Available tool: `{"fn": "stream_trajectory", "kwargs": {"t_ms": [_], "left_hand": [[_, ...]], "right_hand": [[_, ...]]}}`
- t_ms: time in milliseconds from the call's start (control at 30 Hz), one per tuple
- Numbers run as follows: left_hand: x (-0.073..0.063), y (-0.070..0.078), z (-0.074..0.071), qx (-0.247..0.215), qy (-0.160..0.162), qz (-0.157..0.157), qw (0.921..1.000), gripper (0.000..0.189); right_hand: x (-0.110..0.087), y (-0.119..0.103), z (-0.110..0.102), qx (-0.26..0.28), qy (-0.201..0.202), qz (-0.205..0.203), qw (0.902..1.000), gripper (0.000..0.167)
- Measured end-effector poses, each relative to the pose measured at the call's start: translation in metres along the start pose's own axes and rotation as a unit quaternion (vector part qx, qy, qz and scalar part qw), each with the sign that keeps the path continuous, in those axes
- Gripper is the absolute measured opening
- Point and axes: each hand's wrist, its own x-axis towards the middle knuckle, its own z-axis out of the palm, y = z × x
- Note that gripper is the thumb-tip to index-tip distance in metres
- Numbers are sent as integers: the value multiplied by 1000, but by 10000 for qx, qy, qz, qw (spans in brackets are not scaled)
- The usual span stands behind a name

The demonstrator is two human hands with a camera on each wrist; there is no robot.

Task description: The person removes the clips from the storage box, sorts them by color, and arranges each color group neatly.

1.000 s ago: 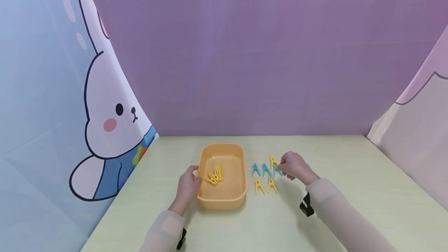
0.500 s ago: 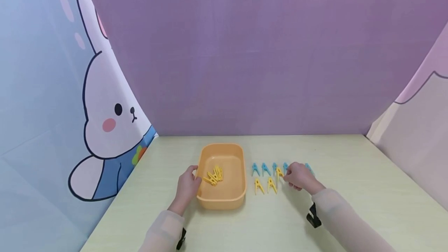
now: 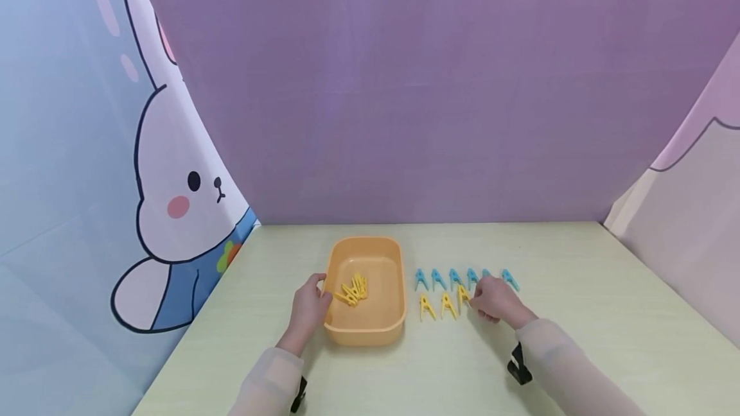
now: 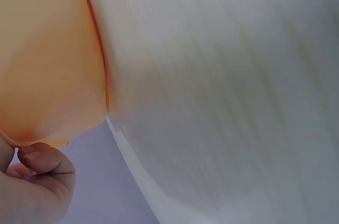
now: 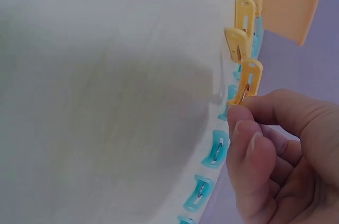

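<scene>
My left hand (image 3: 309, 307) pinches the left rim of an orange plastic basin (image 3: 385, 275); the left wrist view shows thumb and finger at that rim. Inside the basin lie several yellow clothespins (image 3: 354, 291) in a loose cluster. To the right, my right hand (image 3: 497, 300) pinches a yellow clothespin (image 5: 249, 78) between thumb and fingers. It is beside two yellow clothespins (image 3: 448, 305) standing in a row on the table. Behind them stands a row of several blue clothespins (image 3: 437, 280), partly hidden by the right hand.
The pale wood-grain table (image 3: 578, 313) extends on both sides of the basin. A purple cloth (image 3: 428, 114) hangs along the far edge. On the left is a blue cloth with a printed rabbit (image 3: 173, 198).
My right hand has brought the yellow clothespin from the blue row nearer and slightly right, to the end of the yellow row. The left hand and basin stay in place.
</scene>
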Motion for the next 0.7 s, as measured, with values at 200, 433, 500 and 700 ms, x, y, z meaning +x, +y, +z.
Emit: {"fn": "stream_trajectory", "kwargs": {"t_ms": [200, 433, 500, 700], "left_hand": [[0, 2, 0, -18, 15, 45, 10000, 41], [-1, 2, -2, -9, -24, 45, 10000, 42], [-1, 2, -2, -19, -17, 44, 10000, 41], [-2, 3, -2, -43, -29, 31, 10000, 41]], "right_hand": [[-3, 2, 3, -19, -39, 80, 10000, 14], [-6, 1, 4, -128, -163, 59, 9998, 21], [-6, 1, 4, -139, -172, 40, 9997, 22], [-6, 1, 4, -79, -255, 90, 9996, 20]]}}
